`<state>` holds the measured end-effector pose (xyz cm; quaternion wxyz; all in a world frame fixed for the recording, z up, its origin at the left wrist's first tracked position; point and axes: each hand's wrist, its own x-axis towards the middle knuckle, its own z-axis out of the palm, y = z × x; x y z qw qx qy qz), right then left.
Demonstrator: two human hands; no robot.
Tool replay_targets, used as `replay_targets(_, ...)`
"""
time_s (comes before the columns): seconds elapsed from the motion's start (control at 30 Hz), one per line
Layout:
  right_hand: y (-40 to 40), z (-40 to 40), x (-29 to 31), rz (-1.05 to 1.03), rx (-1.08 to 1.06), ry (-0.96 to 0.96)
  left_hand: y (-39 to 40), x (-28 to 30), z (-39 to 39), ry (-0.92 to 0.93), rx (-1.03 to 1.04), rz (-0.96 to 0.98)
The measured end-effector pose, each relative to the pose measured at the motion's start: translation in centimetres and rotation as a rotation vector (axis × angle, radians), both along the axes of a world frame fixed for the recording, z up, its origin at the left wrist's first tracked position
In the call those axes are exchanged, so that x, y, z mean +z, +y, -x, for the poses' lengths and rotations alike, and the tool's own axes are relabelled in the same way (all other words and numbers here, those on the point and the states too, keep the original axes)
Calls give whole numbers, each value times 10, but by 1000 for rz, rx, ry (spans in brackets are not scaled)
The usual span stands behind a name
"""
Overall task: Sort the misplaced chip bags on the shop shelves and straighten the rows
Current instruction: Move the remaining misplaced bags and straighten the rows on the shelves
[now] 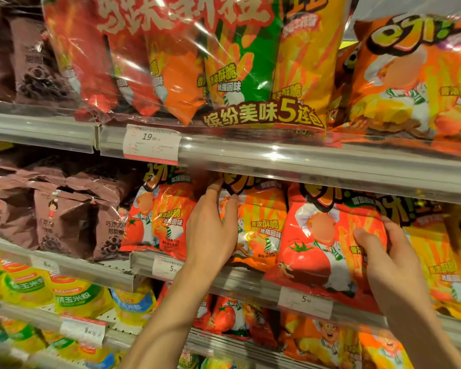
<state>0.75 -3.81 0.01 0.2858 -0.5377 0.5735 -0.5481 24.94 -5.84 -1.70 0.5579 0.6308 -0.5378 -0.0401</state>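
On the middle shelf, my right hand (383,251) grips the right edge of a red tomato chip bag (322,246), which hangs out over the shelf lip. My left hand (210,230) reaches between another red tomato bag (157,219) and an orange bag (261,225), with its fingers curled on the orange bag's left edge. Yellow bags (437,251) of the same brand stand to the right of my right hand.
Brown chocolate snack bags (64,217) fill the shelf's left part. Above, a five-pack multipack (192,57) and large orange bags (415,81) overhang the upper rail (304,161). Below lie yellow corn snack bags (72,296) and more red and orange bags (250,320). Price tags (151,143) sit on the rails.
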Motion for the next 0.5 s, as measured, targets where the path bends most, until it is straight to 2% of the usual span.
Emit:
replay_targets(0.23,11,-2,-5,24,-42,37,14,-6,5,-154,21,47)
replay_targets(0.5,17,-4,-15,58,-60,48,31,-10,1,-140,24,71)
